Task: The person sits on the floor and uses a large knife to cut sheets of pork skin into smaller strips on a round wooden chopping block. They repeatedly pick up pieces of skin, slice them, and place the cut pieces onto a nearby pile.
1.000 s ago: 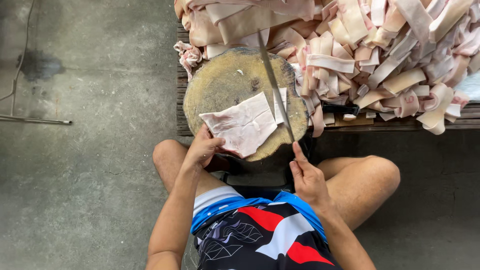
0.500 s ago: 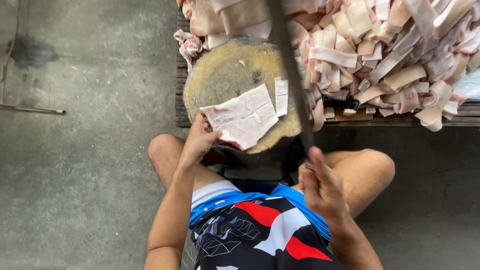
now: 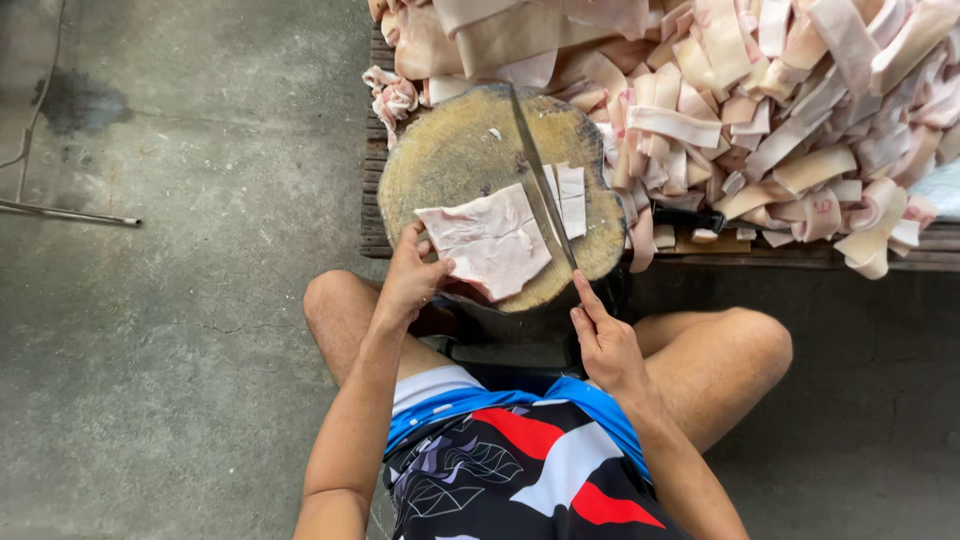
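A round wooden chopping block (image 3: 450, 150) stands in front of me with a pale pink slab of pork skin (image 3: 490, 245) lying on it. My left hand (image 3: 412, 280) presses the slab's near left edge. My right hand (image 3: 603, 340) grips the handle of a long knife (image 3: 540, 180), whose blade lies across the block along the slab's right edge. Two cut strips (image 3: 570, 197) lie just right of the blade.
A large heap of cut pink and cream skin strips (image 3: 780, 110) covers a low wooden pallet (image 3: 373, 200) behind and to the right of the block. I sit with bent knees on a grey concrete floor (image 3: 180, 350). A thin metal rod (image 3: 70, 212) lies at left.
The knife was lifted high off the block half a second ago and has come back down onto it beside the slab. My left hand has stayed on the slab's edge.
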